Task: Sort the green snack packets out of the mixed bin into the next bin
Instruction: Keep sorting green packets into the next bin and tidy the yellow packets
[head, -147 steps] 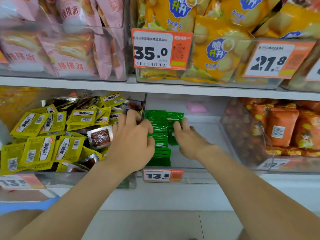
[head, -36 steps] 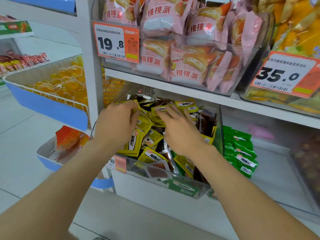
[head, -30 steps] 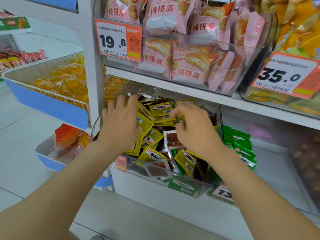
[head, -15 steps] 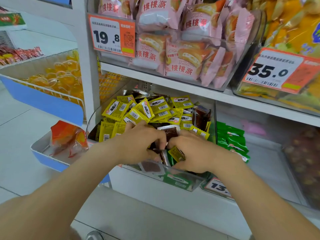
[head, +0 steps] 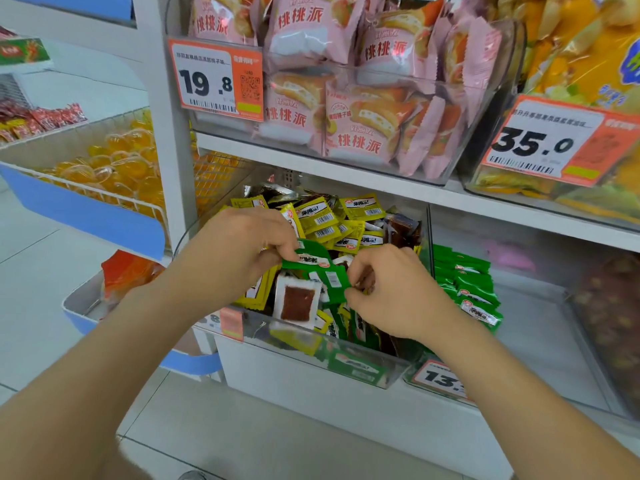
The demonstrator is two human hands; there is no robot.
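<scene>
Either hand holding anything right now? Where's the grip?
Green snack packet, over the mixed bin: left hand pinches its upper-left end, right hand its lower-right end. Possibly two overlapping packets.

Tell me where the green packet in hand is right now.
In the head view, centre, the green packet is pinched between left hand and right hand over the mixed bin, left of the green stack in the next bin.
</scene>
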